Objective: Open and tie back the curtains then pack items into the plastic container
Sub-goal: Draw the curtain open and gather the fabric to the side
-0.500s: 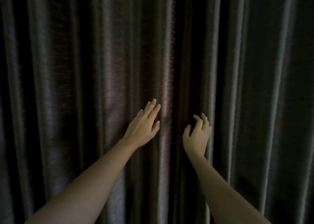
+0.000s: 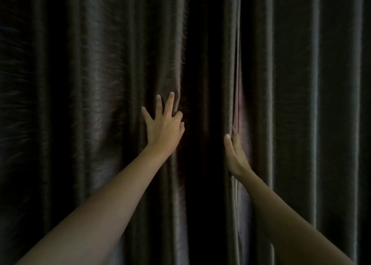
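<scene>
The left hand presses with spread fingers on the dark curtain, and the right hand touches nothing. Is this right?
No. In the head view the right hand touches the curtain too, its fingers tucked into the slit. The left hand is as stated.

The curtains (image 2: pixel 104 87) are a dark woven cloth with a soft satin sheen. In the left half of the frame the ridges of the folds catch the light and show fine crosswise threads, a slightly rough, slubby weave. In the right half the same cloth looks duller, nearly matt. Along the slit right of centre a paler, smoother backing (image 2: pixel 237 104) shows. The left hand (image 2: pixel 163 127) and right hand (image 2: pixel 235 154) are bare, matt skin.
</scene>
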